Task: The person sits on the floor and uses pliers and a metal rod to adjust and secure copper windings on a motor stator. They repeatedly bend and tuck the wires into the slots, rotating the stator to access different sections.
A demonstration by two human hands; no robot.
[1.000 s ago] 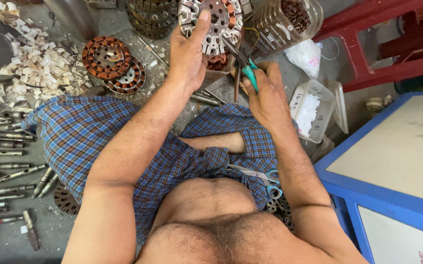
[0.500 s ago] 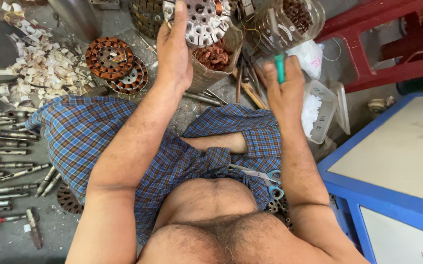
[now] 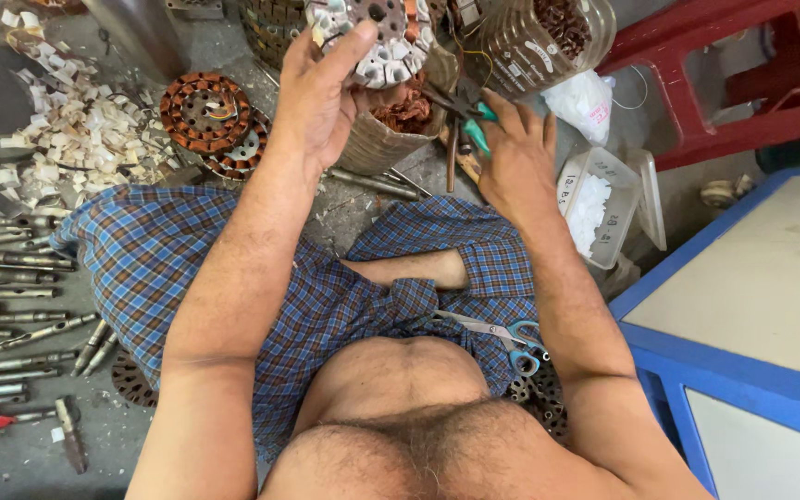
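While the person sits cross-legged on the floor, both hands are raised over the lap:

Far left floor: row of long grey metal rods lying roughly side by side, well apart from either hand.

Upper left floor: heap of small white paper scraps; just right of it a round stator with copper-brown windings on top of another disc.

Left hand: closed in a grip on the rim of the round grey metal stator with white slot liners, thumb on the near edge, fingers behind it; stator held up, face tilted toward the camera.

Below stator: woven tan basket of copper wire scraps, touching nothing held, just under the stator.

Key relation: stator lies up and to the left of the right hand; the tool tip points toward it; left hand is already on it, right hand is near but apart.

Right hand: fingers curled over green-handled dark pliers, long axis running up-left toward the stator's lower edge; how firm the hold is, cannot tell exactly.

Lap, right side: steel scissors with blue handles on the blue checked cloth, unheld.

Right of hand: clear plastic box of white pieces, lid open.

Far right: blue-edged cabinet top.
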